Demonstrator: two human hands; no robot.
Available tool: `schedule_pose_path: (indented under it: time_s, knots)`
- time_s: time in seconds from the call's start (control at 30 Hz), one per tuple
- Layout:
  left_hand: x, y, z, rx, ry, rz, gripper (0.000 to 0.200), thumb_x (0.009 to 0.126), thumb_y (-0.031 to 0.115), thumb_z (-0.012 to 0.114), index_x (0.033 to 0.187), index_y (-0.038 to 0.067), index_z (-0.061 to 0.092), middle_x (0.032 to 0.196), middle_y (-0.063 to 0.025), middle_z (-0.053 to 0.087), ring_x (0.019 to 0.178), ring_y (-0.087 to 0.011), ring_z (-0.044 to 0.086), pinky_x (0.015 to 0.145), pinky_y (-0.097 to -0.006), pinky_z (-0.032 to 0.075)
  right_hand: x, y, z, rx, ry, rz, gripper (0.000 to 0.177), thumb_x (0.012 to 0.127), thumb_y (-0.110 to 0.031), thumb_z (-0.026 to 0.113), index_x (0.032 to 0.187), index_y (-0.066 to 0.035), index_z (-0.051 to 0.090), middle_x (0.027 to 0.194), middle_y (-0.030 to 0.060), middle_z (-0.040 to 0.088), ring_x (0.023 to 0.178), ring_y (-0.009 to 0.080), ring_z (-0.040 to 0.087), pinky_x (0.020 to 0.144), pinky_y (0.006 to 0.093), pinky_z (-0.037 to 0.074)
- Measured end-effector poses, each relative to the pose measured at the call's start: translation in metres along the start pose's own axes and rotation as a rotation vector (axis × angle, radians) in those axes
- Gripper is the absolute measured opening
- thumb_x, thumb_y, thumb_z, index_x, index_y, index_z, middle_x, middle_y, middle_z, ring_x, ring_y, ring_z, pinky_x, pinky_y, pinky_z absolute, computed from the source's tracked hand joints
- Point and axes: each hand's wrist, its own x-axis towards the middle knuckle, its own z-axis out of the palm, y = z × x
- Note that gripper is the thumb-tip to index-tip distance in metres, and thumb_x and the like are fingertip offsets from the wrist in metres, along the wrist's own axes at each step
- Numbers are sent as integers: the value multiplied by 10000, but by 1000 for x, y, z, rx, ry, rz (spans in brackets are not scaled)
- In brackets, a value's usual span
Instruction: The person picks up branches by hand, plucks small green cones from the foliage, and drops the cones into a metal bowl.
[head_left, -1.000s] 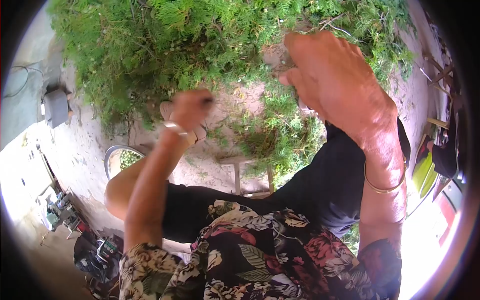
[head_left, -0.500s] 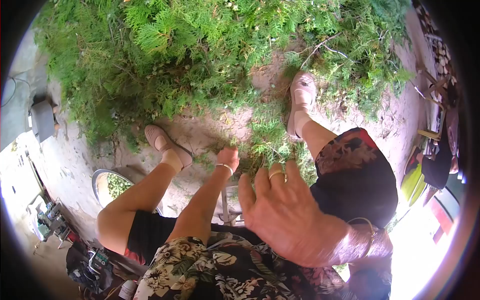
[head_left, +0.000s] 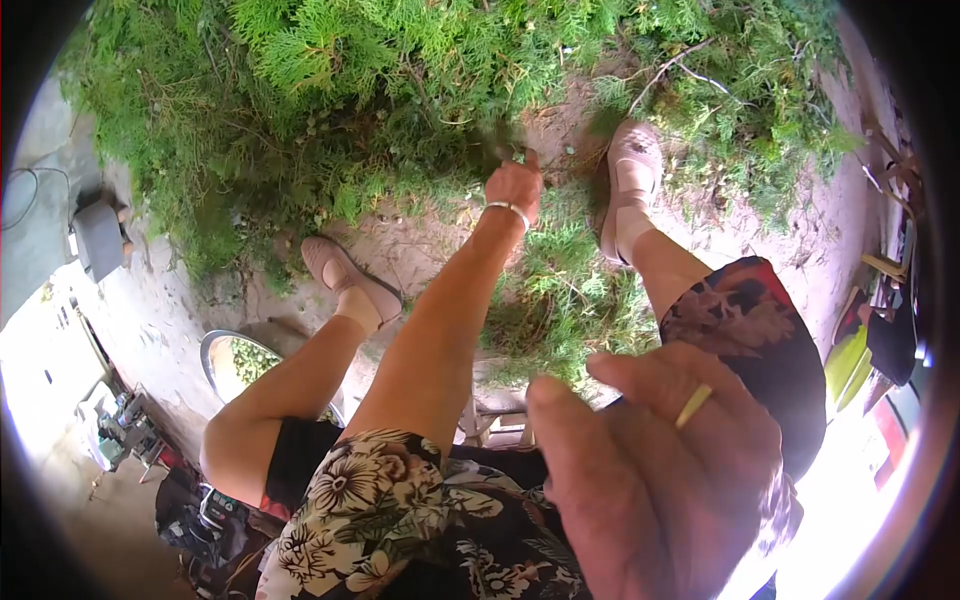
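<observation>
My left hand (head_left: 515, 190), with a bracelet at the wrist, reaches to the near edge of a pile of green conifer branches (head_left: 330, 130). Motion blurs its fingertips and the foliage there, so a grip cannot be made out. Large and close to the camera at the lower right is my right hand (head_left: 665, 450), wearing a ring. Its thumb and forefinger are apart, with nothing seen between them. Below my left hand, loose green sprigs (head_left: 560, 300) lie on the ground between my feet.
My shoes (head_left: 350, 280) stand on bare earth on both sides of the sprigs. A round container (head_left: 212, 365) with green bits is beside my left leg. A thin bare twig (head_left: 668, 68) lies beyond my right shoe. Wood and cloth items (head_left: 890, 335) line the right edge.
My left hand has moved forward from the sprigs between my feet to the branch pile. My right hand has come nearer the camera and turned, its thumb and forefinger now toward the top.
</observation>
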Motion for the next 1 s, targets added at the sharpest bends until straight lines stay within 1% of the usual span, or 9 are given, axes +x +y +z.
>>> schedule_pose_path:
  time_s: [0.17,0.23,0.27,0.33,0.4,0.47,0.57,0.77,1.0]
  knots:
    - [1,-21,5,-138,14,177,253,820,26,518,1070,27,554,894,-240,631,823,-419,627,705,-438,534,0,-15,0,140,96,215,159,727,-20,617,879,18,650,622,118,575,604,305,602,603,402,506]
    - [-13,-24,8,-234,83,219,251,803,22,549,1053,27,570,886,-239,631,810,-427,620,714,-434,532,27,-9,-37,177,-467,376,166,738,-32,599,890,20,641,686,131,586,698,305,594,662,407,479]
    - [-20,-27,8,-336,161,264,250,786,17,579,1036,28,585,877,-238,631,797,-435,613,723,-430,529,21,-2,-30,192,-461,374,166,738,-32,599,890,20,641,686,131,586,698,305,594,662,407,479]
    - [-37,-32,-14,-506,163,326,228,761,2,630,988,-1,602,827,-208,646,685,-347,636,615,-380,543,19,-3,-24,230,-473,335,165,740,-32,600,892,19,639,682,126,587,688,295,594,648,399,478]
    - [-68,-23,-62,-1296,-278,-15,205,767,-37,627,970,-20,605,772,-150,645,601,-218,630,501,-305,529,14,-6,-22,251,-490,311,165,741,-33,601,894,17,638,678,121,588,677,286,594,634,391,478]
    - [-92,-26,-98,-1497,-239,19,177,793,-60,602,967,-32,605,720,-104,621,552,-127,594,434,-238,496,8,-9,-21,260,-508,283,164,742,-33,602,896,15,637,675,116,589,667,276,594,619,383,477]
    - [-118,-37,-146,-1528,-238,51,246,795,-16,611,1039,-17,585,771,-109,626,601,-154,601,483,-278,538,4,-12,-22,257,-533,217,163,745,-33,604,899,12,634,669,108,591,652,261,594,598,372,476]
    - [-155,-56,-223,-1888,-513,235,311,858,142,569,1159,83,518,797,-102,570,557,-117,456,457,-270,409,1,-14,-48,165,-609,111,163,749,-34,607,905,6,630,658,92,594,621,232,595,555,348,474]
    - [-210,-53,-264,-1930,-347,196,221,926,230,487,1083,75,487,678,-64,534,421,-73,355,349,-210,315,13,-26,-66,109,-732,-60,162,754,-35,611,912,0,625,645,74,598,585,198,595,505,321,471]
